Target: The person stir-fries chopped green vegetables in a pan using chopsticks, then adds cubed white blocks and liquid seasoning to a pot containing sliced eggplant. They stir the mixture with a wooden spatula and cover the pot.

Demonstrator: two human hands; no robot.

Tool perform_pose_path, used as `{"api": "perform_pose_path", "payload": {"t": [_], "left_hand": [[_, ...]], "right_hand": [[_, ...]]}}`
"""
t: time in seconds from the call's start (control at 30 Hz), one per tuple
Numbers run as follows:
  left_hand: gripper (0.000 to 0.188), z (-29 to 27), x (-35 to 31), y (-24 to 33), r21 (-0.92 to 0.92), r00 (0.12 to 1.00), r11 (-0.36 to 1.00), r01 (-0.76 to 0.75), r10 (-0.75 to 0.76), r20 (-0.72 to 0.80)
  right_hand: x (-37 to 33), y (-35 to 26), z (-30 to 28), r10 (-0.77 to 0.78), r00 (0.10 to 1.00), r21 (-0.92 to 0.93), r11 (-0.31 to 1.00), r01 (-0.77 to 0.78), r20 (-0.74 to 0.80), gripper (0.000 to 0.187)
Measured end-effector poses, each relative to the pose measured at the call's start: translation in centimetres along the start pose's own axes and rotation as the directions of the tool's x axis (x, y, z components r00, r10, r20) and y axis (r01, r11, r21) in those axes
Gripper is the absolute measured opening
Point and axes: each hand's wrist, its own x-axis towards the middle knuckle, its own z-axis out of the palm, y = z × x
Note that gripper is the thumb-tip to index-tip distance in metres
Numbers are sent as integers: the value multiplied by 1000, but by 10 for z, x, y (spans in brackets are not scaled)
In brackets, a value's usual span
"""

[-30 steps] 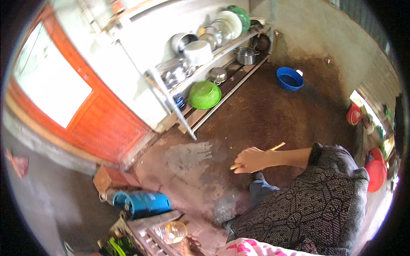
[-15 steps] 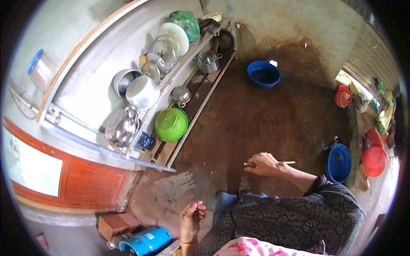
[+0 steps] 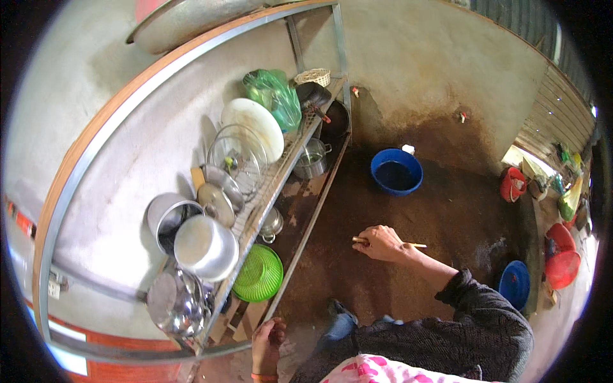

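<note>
View swung toward rack [image 3: 268,185]; right hand [image 3: 382,243] grip clenched on stick [image 3: 418,245]; left hand [image 3: 267,341] grip unclear, half cut off.

Green colander [image 3: 257,273]; blue basin [image 3: 396,171]; red buckets [image 3: 562,258]; dark patterned sleeve [image 3: 485,319].

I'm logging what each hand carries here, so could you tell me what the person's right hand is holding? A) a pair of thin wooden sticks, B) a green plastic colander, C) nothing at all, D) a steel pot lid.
A: the right hand is closed around thin wooden sticks that poke out on both sides of the fist, above the damp floor; the green colander sits untouched under the rack.
</note>
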Motion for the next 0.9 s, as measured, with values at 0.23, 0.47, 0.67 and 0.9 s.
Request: {"api": "perform_pose_path", "payload": {"t": [0.23,0.47,0.67,0.9], "left_hand": [[24,141,140,165,156,924,946,-283,225,310],[23,273,258,239,354,849,843,-405,203,487],[23,396,375,286,381,876,829,-409,240,418],[21,463,433,345,503,888,754,-422,234,395]], "right_hand": [[170,52,-53,105,987,95,991,-94,-122,36],[431,139,-104,-47,897,109,988,105,-440,52],[625,161,-134,-13,1000,256,966,15,-9,59],[744,114,-218,-413,906,470,783,408,-98,36]]}}
